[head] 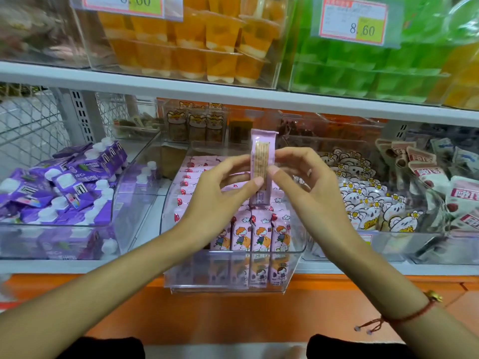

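From the head camera, the pink packet (261,149) stands upright in the air above the clear bin (223,287), which holds rows of matching pink packets (259,234). The packet's top edge lies below the white shelf edge (233,90), with open space between them. The bin's front wall juts out past the orange ledge (233,312) below. Left of it sits a clear tray of purple pouches (64,182). To the right is a tray of bear-printed packets (363,200). Each tray wall stands close beside the middle bin, so the free room is mostly above and in front of it.

The left hand (220,195) pinches the packet's left edge between thumb and curled fingers. The right hand (308,187) pinches the right edge in the same way, thumb in front and fingers behind. A red cord bracelet (404,316) circles the right wrist.
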Tool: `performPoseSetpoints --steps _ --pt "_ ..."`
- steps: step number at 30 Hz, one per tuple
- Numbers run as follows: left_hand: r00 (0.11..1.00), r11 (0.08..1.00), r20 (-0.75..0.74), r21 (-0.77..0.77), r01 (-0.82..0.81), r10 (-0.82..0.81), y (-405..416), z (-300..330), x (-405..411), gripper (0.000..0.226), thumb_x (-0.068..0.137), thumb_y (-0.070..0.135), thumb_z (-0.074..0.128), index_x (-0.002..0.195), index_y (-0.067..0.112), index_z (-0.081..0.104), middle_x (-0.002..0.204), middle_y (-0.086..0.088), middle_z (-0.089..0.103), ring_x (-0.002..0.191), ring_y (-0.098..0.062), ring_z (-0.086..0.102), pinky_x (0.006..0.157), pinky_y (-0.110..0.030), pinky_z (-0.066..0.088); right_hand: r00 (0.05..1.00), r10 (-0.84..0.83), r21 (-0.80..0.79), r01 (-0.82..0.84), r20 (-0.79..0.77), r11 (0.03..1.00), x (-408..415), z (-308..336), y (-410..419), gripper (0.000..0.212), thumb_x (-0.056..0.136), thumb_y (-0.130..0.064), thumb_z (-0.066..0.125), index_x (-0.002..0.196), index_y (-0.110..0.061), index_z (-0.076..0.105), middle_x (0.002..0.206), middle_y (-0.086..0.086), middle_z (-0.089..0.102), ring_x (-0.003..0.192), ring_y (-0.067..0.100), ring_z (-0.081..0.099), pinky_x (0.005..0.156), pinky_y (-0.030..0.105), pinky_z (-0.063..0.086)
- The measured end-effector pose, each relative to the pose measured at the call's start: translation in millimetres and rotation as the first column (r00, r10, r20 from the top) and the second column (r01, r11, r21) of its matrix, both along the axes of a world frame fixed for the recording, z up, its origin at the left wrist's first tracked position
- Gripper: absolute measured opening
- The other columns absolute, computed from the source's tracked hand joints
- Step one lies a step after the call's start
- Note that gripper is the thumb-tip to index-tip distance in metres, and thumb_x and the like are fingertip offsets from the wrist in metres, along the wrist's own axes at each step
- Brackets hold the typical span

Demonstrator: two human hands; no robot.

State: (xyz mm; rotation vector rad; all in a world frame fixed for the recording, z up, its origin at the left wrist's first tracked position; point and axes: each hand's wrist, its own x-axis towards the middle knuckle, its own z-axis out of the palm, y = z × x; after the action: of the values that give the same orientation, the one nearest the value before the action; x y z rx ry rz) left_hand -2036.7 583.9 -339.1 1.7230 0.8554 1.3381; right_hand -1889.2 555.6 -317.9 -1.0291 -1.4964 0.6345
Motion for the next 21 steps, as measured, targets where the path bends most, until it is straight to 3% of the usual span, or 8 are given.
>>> performPoseSetpoints --steps 2,4,7,11,14,17,21 --pt "0.999 0.995 0.006 -0.090 0.048 -0.048 -1 4 -1 0.028 0.089 0.022 0.063 0.117 0.027 0.063 0.108 0.014 0.072 0.101 0.001 0.066 0.083 -0.013 0.052 0.999 -0.039 -0.010 0.040 0.006 0.999 3 2 1 0.015 0.090 -0.018 0.062 0.105 -0.014 0.061 0.100 -0.006 0.065 0.083 -0.005 0.061 0.070 0.008 0.047" --pt "0.994 0.968 0.050 -0.229 0.104 -0.096 -4 9 -1 0.020 0.090 0.032 0.061 0.109 0.029 0.068 0.095 0.015 0.075 0.086 0.003 0.069 0.068 -0.010 0.053 0.998 -0.065 -0.052 0.065 -0.011 0.997 4 3 3 0.019 0.090 -0.023 0.062 0.107 -0.014 0.060 0.093 0.000 0.067 0.075 0.001 0.063 0.066 0.013 0.050" --pt "0.975 0.876 0.147 -0.430 0.217 -0.169 -8 14 1 0.029 0.089 0.040 0.061 0.106 0.019 0.072 0.085 0.009 0.076 0.068 -0.001 0.070 0.061 -0.015 0.055 0.996 -0.070 -0.151 0.062 -0.048 0.987 6 4 5 0.023 0.089 -0.030 0.061 0.107 -0.015 0.062 0.086 0.020 0.066 0.071 0.017 0.064 0.064 0.024 0.051" --pt "0.978 0.823 0.156 -0.532 0.199 -0.135 -8 12 5 0.030 0.088 0.041 0.063 0.100 0.015 0.073 0.092 0.002 0.076 0.076 -0.010 0.073 0.063 -0.021 0.058 0.997 -0.063 -0.224 0.049 -0.054 0.973 7 3 6 0.022 0.089 -0.032 0.062 0.103 -0.016 0.064 0.092 0.029 0.061 0.070 0.018 0.060 0.060 0.020 0.050" --pt "0.983 0.852 0.115 -0.492 0.181 -0.143 -8 11 4 0.027 0.089 0.042 0.061 0.097 0.019 0.073 0.091 0.007 0.076 0.072 -0.004 0.072 0.062 -0.018 0.056 0.998 -0.031 -0.239 0.016 -0.057 0.971 8 1 8 0.023 0.090 -0.031 0.060 0.109 -0.017 0.062 0.094 0.028 0.062 0.074 0.021 0.063 0.065 0.026 0.053" --pt "0.994 0.932 0.043 -0.345 0.113 -0.105 -7 11 0 0.022 0.088 0.041 0.061 0.099 0.026 0.072 0.088 0.018 0.074 0.072 0.003 0.069 0.061 -0.011 0.052 1.000 -0.006 -0.202 0.000 -0.029 0.979 9 1 8 0.028 0.092 -0.030 0.058 0.117 -0.019 0.059 0.091 0.016 0.069 0.083 0.023 0.069 0.074 0.032 0.057" --pt "0.999 0.992 -0.038 -0.126 -0.004 -0.001 -2 11 -6 0.028 0.079 0.045 0.066 0.103 0.031 0.069 0.090 0.017 0.074 0.081 0.002 0.069 0.069 -0.010 0.052 0.998 0.057 -0.142 -0.053 0.024 0.988 12 1 7 0.027 0.093 -0.027 0.057 0.120 -0.026 0.058 0.091 0.001 0.071 0.088 0.010 0.068 0.085 0.032 0.055"
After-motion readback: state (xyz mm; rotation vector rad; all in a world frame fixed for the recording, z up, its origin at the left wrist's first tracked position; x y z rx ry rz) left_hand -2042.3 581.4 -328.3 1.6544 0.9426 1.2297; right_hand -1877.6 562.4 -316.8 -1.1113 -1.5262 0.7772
